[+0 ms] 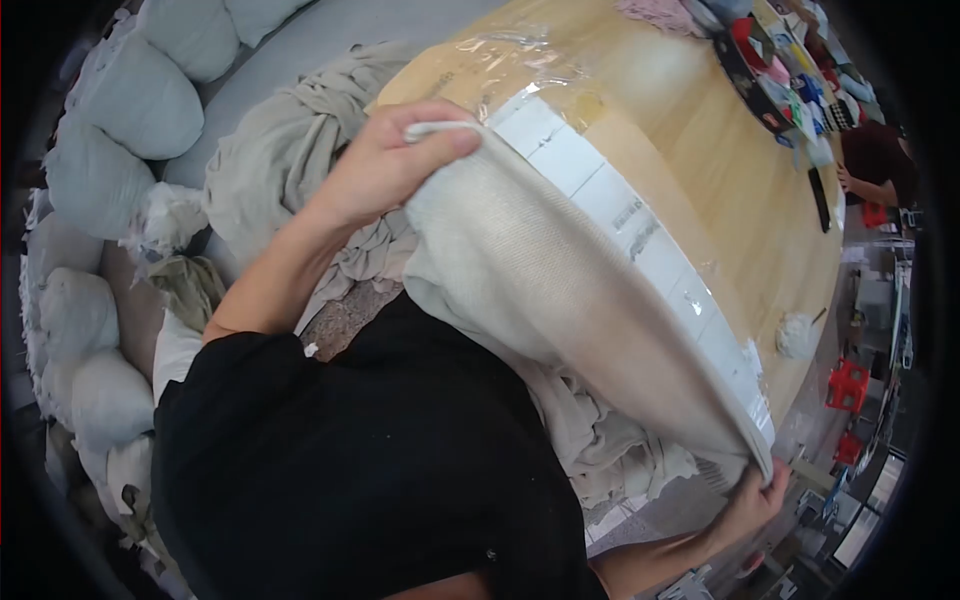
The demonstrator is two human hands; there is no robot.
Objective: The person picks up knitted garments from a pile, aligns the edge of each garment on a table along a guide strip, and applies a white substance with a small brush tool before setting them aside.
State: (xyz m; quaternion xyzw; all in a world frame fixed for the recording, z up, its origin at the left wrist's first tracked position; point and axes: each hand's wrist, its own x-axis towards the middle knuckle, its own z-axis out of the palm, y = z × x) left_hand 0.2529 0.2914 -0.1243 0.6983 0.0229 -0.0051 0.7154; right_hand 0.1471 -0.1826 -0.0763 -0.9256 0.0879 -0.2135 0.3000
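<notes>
A light beige-grey piece of knit fabric (560, 270) is stretched between my two hands along the near edge of the table. My left hand (405, 160) pinches its upper left corner, thumb on top, with the folded edge poking out past the fingers. At the lower right, my right hand (758, 500) grips the opposite end of the same edge. The fabric's lower part sags toward my lap and covers some of the table edge. Beneath it hangs more crumpled beige fabric (600, 430). A larger heap of similar fabric (290, 150) lies beyond my left forearm.
The wooden table (680, 130) has a taped white paper strip (580, 170) along its edge. A box of small items (780, 80), pink cloth (660, 12) and a black-handled tool (820, 200) lie farther off. Stuffed sacks (140, 100) stand left. Another person (880, 165) sits at far right.
</notes>
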